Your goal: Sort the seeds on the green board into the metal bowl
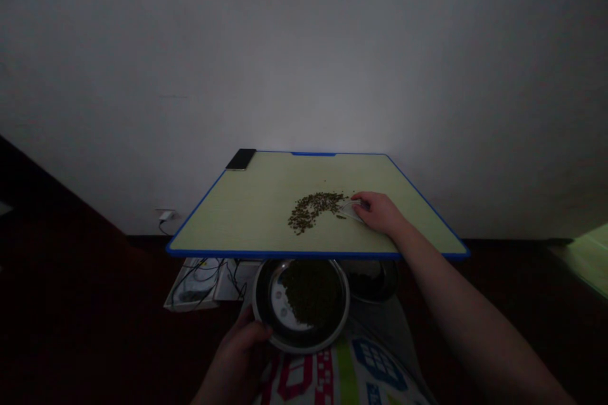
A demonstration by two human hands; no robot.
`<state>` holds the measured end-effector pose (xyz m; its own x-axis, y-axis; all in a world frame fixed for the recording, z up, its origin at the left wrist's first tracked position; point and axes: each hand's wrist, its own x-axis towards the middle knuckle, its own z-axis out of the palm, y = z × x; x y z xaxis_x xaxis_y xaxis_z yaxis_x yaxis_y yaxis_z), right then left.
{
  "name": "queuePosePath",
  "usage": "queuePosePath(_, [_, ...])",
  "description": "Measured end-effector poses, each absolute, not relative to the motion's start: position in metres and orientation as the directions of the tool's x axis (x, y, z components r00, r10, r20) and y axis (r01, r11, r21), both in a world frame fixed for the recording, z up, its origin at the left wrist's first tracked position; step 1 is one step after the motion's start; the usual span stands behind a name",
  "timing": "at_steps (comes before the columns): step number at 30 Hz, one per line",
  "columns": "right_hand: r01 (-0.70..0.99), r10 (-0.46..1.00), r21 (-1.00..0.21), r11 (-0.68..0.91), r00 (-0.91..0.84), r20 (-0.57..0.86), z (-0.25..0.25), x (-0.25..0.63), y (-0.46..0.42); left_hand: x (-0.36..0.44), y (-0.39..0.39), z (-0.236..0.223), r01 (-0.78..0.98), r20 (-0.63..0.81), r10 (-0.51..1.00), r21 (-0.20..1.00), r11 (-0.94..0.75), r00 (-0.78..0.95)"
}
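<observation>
My left hand (247, 335) is closed on the left rim of a round metal bowl (300, 350), held just below the table's front edge. Inside the bowl lies a dark greenish heap of small grains (313, 294), with bare shiny metal showing on the left. On the tabletop, my right hand (377, 211) grips a thin, pale, see-through flat piece (350, 210); its exact kind is unclear. That piece touches the right end of a curved scatter of small brown bits (313, 205), which look like grains or seeds.
The pale table (228, 221) has a blue rim and stands against a grey wall. A dark phone (241, 159) lies at its far left corner. Under the front edge sits a second metal bowl (373, 281). A white box with cables (194, 285) is below left, near a plugged-in charger (166, 216).
</observation>
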<state>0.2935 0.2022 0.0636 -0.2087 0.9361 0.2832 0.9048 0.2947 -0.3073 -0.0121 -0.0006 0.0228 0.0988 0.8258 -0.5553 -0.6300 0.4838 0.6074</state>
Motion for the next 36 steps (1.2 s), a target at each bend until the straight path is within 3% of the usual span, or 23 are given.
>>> queuePosePath(13, [0.868, 0.916, -0.330, 0.371, -0.285, 0.281, 0.063, 0.294, 0.200, -0.012, 0.000, 0.023, -0.632, -0.533, 0.838, 0.610, 0.478, 0.119])
queuePosePath(25, [0.885, 0.916, -0.289, 0.366, -0.287, 0.281, 0.061, 0.286, 0.202, -0.011, 0.001, 0.025, -0.643, -0.579, 0.811, 0.590, 0.489, 0.086])
queuePosePath(36, [0.893, 0.918, -0.285, 0.348, -0.263, 0.296, 0.061, 0.280, 0.202, -0.011, 0.001, 0.022, -0.655, -0.533, 0.838, 0.592, 0.469, 0.119])
